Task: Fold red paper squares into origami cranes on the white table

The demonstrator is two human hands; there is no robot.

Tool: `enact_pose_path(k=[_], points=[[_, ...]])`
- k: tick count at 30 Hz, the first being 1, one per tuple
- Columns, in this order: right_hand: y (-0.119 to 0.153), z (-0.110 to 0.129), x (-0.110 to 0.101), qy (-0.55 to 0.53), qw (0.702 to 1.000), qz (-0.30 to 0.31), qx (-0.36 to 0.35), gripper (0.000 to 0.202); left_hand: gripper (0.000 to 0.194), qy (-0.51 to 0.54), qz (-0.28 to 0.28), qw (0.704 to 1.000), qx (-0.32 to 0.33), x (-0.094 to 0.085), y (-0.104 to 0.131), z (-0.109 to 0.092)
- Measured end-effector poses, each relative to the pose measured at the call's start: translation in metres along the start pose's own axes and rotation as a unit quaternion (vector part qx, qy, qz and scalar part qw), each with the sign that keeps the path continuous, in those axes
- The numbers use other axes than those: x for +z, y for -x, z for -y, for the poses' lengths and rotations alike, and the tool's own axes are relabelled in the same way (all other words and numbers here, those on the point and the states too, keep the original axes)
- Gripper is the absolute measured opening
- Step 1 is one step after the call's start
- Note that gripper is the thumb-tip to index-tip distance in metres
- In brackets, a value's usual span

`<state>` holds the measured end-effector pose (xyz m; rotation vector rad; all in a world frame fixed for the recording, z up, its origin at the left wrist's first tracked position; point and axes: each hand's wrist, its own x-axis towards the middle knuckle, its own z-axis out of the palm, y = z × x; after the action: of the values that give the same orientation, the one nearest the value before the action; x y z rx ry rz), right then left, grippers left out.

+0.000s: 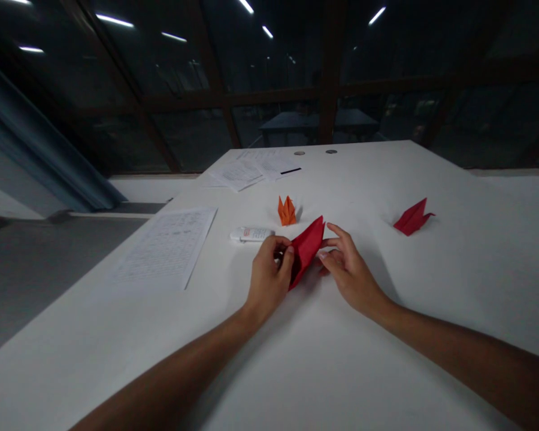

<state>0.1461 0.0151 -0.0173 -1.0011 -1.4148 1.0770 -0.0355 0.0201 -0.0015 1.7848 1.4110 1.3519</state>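
My left hand [270, 269] pinches the left side of a red folded paper [308, 244] between thumb and fingers. The paper is a long pointed piece, held tilted above the table with its tip up and to the right. My right hand [348, 269] is at the paper's right edge with its fingers apart; whether its fingertips touch the paper I cannot tell. Just beyond the paper stands a small orange origami figure [287, 212]. A white, flat, rounded item with printed text [245, 234] lies beside my left hand, partly behind it.
A red origami bird [413, 218] rests to the right on the white table [467, 287]. A written sheet [161, 248] lies at the left, and several printed papers [247, 170] lie further back. Two dark round table fittings [299, 153] sit near the far edge, before dark windows.
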Motion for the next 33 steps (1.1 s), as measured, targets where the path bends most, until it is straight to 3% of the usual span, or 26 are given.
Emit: enact_pose_path(k=[5, 10, 17, 22, 28, 33], points=[[0.001, -0.002, 0.0, -0.028, 0.999, 0.029, 0.002, 0.065, 0.009, 0.14, 0.014, 0.988, -0.069, 0.002, -0.005, 0.007], [0.003, 0.001, 0.001, -0.036, 0.996, 0.08, -0.013, 0.051, 0.02, 0.238, 0.074, 0.965, -0.078, 0.0, -0.004, 0.003], [0.003, 0.002, 0.001, -0.052, 0.995, 0.086, -0.025, 0.021, 0.041, 0.23, 0.129, 0.959, -0.098, -0.004, -0.001, -0.005], [0.004, 0.003, 0.001, -0.014, 0.997, 0.077, -0.016, 0.019, 0.054, 0.179, 0.132, 0.971, -0.084, -0.006, 0.0, -0.004], [0.001, -0.002, 0.002, -0.006, 0.997, 0.08, 0.0, 0.013, 0.031, 0.159, 0.138, 0.974, -0.086, -0.005, 0.001, -0.005], [0.0, 0.002, 0.0, -0.042, 0.998, 0.049, 0.016, 0.022, 0.015, 0.121, 0.097, 0.987, -0.052, -0.004, -0.001, -0.007]])
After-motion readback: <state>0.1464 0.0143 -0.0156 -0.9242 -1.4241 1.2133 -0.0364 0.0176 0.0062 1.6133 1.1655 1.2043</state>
